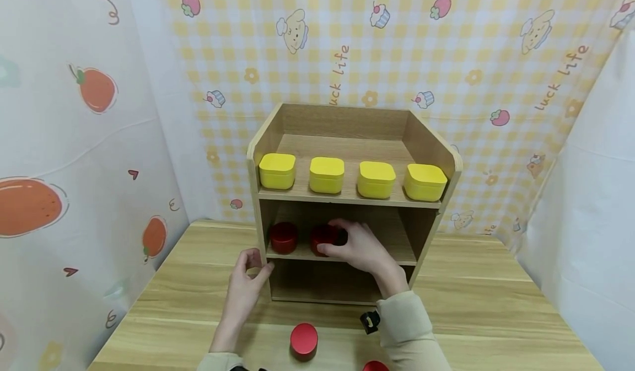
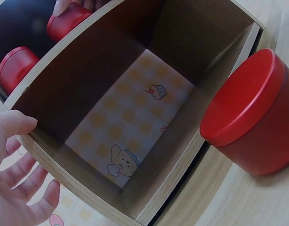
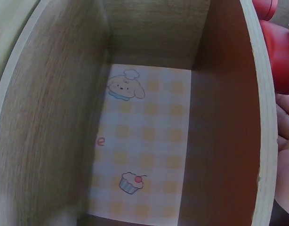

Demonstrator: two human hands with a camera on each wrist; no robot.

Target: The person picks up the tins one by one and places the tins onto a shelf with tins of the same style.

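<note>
- Red container [image 1: 304, 342] upright on the wood-grain tabletop [image 1: 496, 283], bottom centre of the head view; cut-off container [image 1: 375, 366] at the lower edge, further right.
- Left hand [image 1: 246, 276], lower left of centre: in judgement, best used to steady the wooden shelf unit [image 1: 347, 118]. Pose: fingers parted, loosely bent, grasping nothing; thumb at the unit's front side edge, firmness of contact not determinable.
- Held red container [image 1: 320, 240], centre of frame, at the front of the middle board. Advised: keep level, seat the base fully behind the front edge, preserve the gap from the shelved red container [image 1: 284, 237] at left, release without dragging.
- Right hand [image 1: 359, 245], centre: gripping that container between thumb and fingers; forearm slanting up-left from lower right.
- Yellow boxes [image 1: 278, 171], four in a row along the top deck, mid-frame.
- Checked cloth [image 1: 317, 40] behind, upper frame.
</note>
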